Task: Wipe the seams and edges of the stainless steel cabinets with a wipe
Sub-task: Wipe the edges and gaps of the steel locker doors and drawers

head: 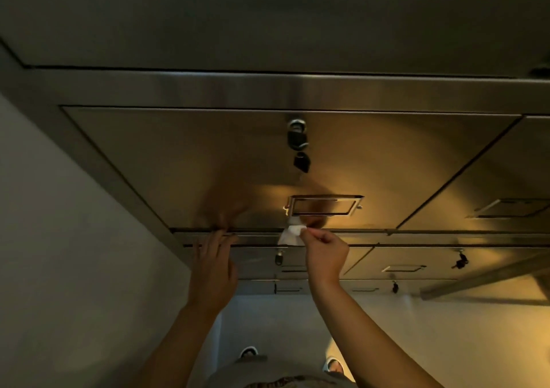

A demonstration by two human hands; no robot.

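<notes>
Head view: a bank of stainless steel cabinets [184, 161] fills the frame, all drawers closed; contents are not visible. The white wipe [290, 234] sits at the centre, on the horizontal seam below the large drawer, at 6 o'clock from the label holder [323, 206]. The right hand [326, 253] pinches the wipe between thumb and fingertips. The left hand [212, 264], at 9 o'clock from the wipe, rests with straight fingers against the same seam. A padlock [297, 134] hangs at 12 o'clock from the label holder, a dark tag beneath it. Smaller padlocks hang on the lower drawers. No writing is legible.
</notes>
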